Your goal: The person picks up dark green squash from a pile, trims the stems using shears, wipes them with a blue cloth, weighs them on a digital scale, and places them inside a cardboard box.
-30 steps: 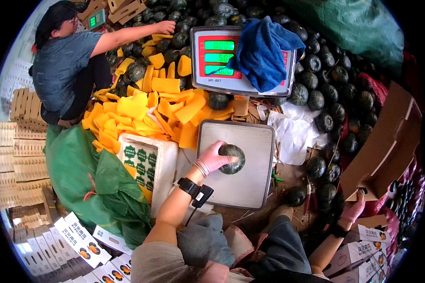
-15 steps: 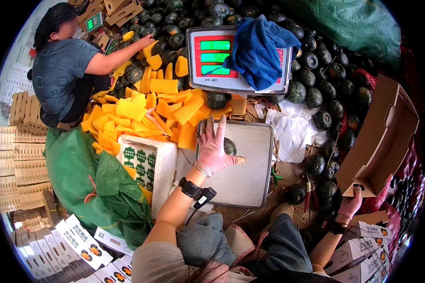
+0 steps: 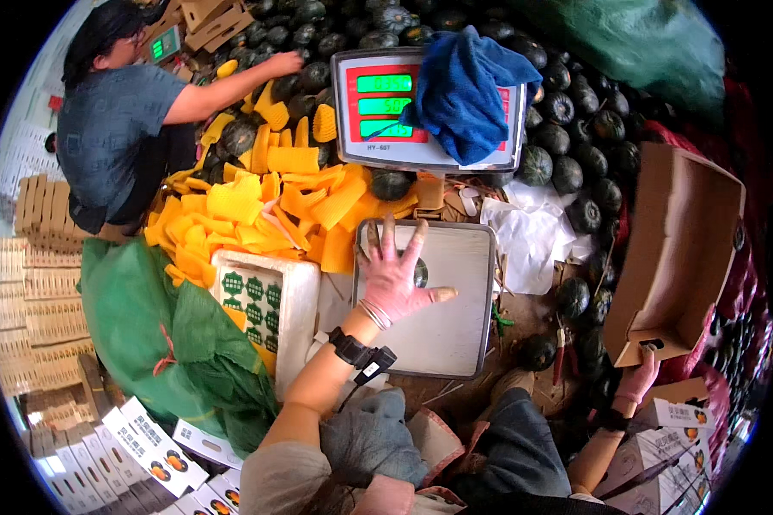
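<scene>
Left hand (image 3: pixel 392 285): palm down over the pan, fingers spread wide and closed on nothing; whether the palm touches the pumpkin cannot be told.
Pumpkin (image 3: pixel 421 273): on the pan (image 3: pixel 455 339), mostly hidden under the left hand, a dark green edge showing between thumb and forefinger.
Right hand (image 3: pixel 637 378): fingers gripping the near end of the box at its hand hole.
Box (image 3: pixel 674 249): open brown cardboard, tilted, right of the pan.
Display (image 3: pixel 385 106): lit green, beyond the pan; a blue cloth (image 3: pixel 468 94) covers part of its panel.
Yellow nets (image 3: pixel 232 202): heaped beyond the foam tray (image 3: pixel 302 313), which holds green labels (image 3: pixel 254 288).
Co-worker (image 3: pixel 116 129): at far left, one arm reaching toward the heaped pumpkins (image 3: pixel 313 77).
</scene>
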A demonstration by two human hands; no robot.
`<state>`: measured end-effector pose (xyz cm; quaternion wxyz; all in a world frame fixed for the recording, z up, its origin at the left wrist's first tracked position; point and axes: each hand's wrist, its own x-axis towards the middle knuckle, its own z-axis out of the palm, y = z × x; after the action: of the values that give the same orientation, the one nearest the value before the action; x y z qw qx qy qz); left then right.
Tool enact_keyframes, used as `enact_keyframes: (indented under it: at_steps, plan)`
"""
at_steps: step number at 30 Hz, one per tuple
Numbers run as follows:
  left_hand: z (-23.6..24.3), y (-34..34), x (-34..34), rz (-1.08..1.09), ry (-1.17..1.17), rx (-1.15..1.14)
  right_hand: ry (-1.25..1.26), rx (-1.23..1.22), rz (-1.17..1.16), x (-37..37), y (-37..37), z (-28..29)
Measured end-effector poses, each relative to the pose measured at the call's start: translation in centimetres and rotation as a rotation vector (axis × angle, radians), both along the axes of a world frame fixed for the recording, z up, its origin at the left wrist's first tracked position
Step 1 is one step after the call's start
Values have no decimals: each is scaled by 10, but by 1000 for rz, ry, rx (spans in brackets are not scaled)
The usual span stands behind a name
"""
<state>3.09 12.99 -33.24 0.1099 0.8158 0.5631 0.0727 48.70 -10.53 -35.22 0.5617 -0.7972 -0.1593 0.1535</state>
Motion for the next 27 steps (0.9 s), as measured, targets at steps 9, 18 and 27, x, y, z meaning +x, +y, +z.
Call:
enact_keyframes:
  at_steps: [9, 18, 27]
  plan:
    - [-66, 22, -58, 182, -469, -249, 46, -479, 552, -42, 20, 55]
    - [73, 10, -1, -72, -539, -169, 50, -551, 991, -182, 104, 6]
    - [-36, -10, 49, -413, 10, -66, -192, -565, 685, -119, 59, -39]
